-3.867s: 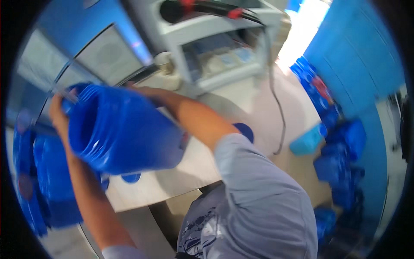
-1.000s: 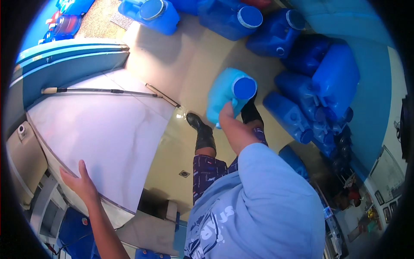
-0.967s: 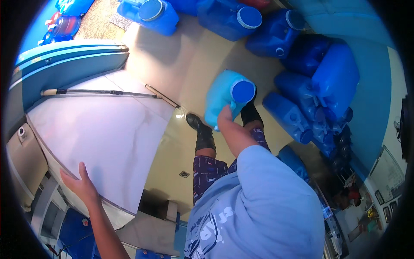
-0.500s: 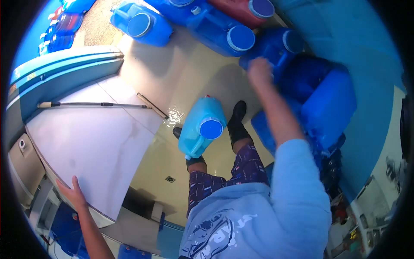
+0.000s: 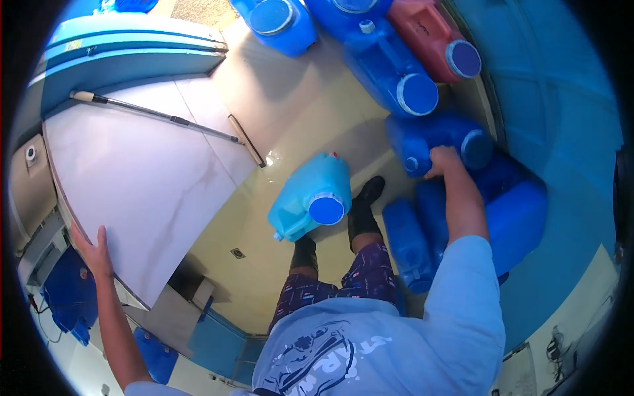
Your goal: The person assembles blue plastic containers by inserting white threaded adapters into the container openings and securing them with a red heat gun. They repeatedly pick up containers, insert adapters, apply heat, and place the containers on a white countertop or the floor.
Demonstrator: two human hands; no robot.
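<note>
My right hand [image 5: 445,160] is closed around the handle area of a dark blue water jug [image 5: 429,135], which has a wide round lid and a small spout cap. The grip itself is partly hidden by the back of the hand. Out to the left, my left hand [image 5: 97,254] is open with thumb and fingers apart, at the edge of a white marble-look tabletop [image 5: 142,185]. It holds nothing. On the floor in front of my boots is a turquoise jug [image 5: 304,191] with a blue lid, touched by neither hand.
A squeegee [image 5: 175,120] with a long pole lies across the tabletop's far side, its head over the floor. More blue jugs [image 5: 383,72] and a red jug [image 5: 429,39] are at the far right. Narrow blue jugs [image 5: 409,247] flank my right leg. A drain [image 5: 238,253] is in the wet floor.
My right hand, blurred before, has come to the dark blue jug's handle. The view has shifted. My left hand remains at the tabletop edge.
</note>
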